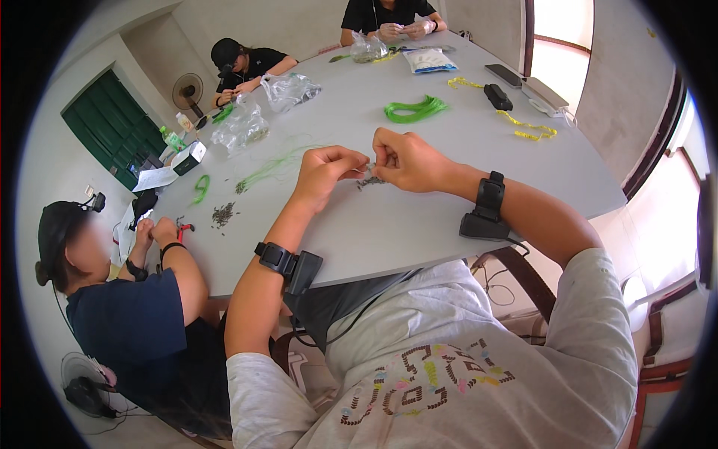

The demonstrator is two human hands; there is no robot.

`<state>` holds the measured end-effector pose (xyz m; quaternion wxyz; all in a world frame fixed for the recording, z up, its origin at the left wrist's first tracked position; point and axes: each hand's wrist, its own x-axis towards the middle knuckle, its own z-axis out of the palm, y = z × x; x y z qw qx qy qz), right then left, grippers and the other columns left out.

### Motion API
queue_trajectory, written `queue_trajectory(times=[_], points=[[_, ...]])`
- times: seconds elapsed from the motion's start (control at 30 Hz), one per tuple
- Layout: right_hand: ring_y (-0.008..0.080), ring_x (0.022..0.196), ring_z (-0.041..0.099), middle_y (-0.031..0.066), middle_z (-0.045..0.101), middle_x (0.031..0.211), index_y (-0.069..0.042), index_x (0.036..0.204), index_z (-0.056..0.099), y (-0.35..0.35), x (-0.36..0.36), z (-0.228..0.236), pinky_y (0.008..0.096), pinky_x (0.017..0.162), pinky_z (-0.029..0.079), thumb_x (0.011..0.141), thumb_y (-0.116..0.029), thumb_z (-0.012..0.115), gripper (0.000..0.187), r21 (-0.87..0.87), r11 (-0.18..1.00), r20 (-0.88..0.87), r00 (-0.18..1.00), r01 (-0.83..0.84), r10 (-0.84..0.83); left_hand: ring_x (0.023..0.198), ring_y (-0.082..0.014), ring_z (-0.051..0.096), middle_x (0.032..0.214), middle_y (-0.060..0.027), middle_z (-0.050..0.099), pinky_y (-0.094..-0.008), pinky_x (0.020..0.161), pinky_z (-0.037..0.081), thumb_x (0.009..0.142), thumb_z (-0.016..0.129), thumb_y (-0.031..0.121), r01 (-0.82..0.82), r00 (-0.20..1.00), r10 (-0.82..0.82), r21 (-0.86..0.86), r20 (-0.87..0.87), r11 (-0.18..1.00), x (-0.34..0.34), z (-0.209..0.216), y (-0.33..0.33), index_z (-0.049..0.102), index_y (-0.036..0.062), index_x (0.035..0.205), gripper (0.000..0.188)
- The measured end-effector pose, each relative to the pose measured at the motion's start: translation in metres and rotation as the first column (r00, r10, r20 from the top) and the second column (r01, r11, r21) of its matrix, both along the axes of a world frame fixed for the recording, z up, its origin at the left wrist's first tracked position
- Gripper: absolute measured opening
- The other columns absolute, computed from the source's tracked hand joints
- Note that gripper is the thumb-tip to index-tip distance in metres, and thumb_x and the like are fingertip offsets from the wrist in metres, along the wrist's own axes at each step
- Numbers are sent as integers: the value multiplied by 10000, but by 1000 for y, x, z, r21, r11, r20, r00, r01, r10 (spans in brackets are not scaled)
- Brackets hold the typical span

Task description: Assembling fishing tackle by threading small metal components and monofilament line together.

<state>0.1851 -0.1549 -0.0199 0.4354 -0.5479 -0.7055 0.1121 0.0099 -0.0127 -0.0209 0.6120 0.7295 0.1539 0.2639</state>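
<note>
Hands (410, 162) in tight fingertip pinches beside small dark pieces (367, 182)

Green strands (258, 173) flank the left hand (327, 173); bare tabletop (546, 176) opens rightward.

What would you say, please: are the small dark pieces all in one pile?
No, dark pieces lie by the wearer's right hand, and a separate pile lies farther left.

A very small, pale thing (369, 170) is held between the fingers (354, 162) of both hands, just above the bench (351, 243); its exact shape is too small to be told; under it, many short, dark pieces (368, 182) are scattered in a loose little pile, which is partly hidden by the fingers.
</note>
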Motion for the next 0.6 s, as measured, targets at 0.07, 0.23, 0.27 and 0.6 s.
queue_trajectory(times=[0.07,0.23,0.27,0.6], points=[[176,606,603,98,632,703,-14,937,482,0,-1,0,327,564,474,870,-78,731,266,-3,1000,22,1000,3,-3,849,-197,716,953,-152,743,-333,819,601,912,676,82,5,1000,-5,-9,-4,1000,0,1,-1,745,-52,959,158],[262,595,622,124,643,687,-15,932,512,2,0,-4,371,558,478,838,-81,712,231,-7,1000,15,1000,0,0,840,-201,721,941,-148,741,-332,797,610,904,692,93,19,1000,-19,-19,-15,1000,0,3,-4,743,-49,947,156],[262,595,622,124,643,687,-15,932,512,2,1,-4,371,558,478,838,-81,712,231,-7,1000,15,1000,1,-1,841,-198,719,937,-144,740,-327,772,612,903,696,99,22,999,-23,-13,-33,1000,0,4,-4,744,-43,941,155],[255,591,625,129,647,684,-11,924,514,2,0,-4,365,558,480,842,-78,701,216,-13,1000,-4,1000,-12,12,811,-167,692,921,-108,737,-293,670,593,898,711,126,24,995,-23,7,-93,1000,-2,4,-5,761,-5,939,146]])
